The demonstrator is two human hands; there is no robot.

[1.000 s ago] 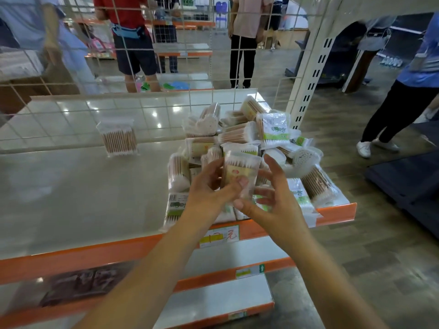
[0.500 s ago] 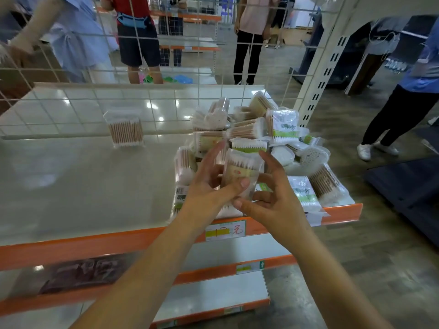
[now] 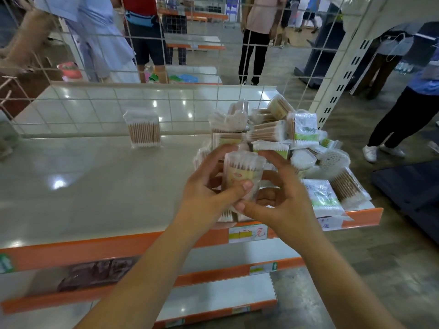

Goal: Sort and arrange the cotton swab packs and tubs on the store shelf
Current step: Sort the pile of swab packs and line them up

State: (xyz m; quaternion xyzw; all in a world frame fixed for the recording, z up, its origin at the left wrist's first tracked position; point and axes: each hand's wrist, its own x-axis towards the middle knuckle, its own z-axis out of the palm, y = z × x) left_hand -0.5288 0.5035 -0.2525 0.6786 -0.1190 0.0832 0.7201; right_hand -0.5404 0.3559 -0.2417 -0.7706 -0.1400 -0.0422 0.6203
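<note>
i have a clear cotton swab tub [image 3: 243, 176] lifted in front of the pile, held between both hands. my left hand [image 3: 209, 193] wraps its fingers round the tub's left side with the thumb pressed across the yellow label; my right hand [image 3: 282, 198] curls round the right side, its thumb tucked under the base. the tub stands upright, swab heads at the top, above the front edge of the store shelf [image 3: 95, 191]. as for progress, i judge we are near the start: only one cotton swab pack [image 3: 143, 129] stands by itself, upright near the wire mesh back [image 3: 166, 110], well apart from everything else. the rest is a jumbled heap [image 3: 285, 143] at the shelf's right end, with flat green-labelled packs [image 3: 319, 195], bundles of wooden-stick swabs and round tubs lying at all angles, some close to the orange lip. most of the shelf's grey surface shows nothing arranged yet, so nearly all the sorting looks left to do.
</note>
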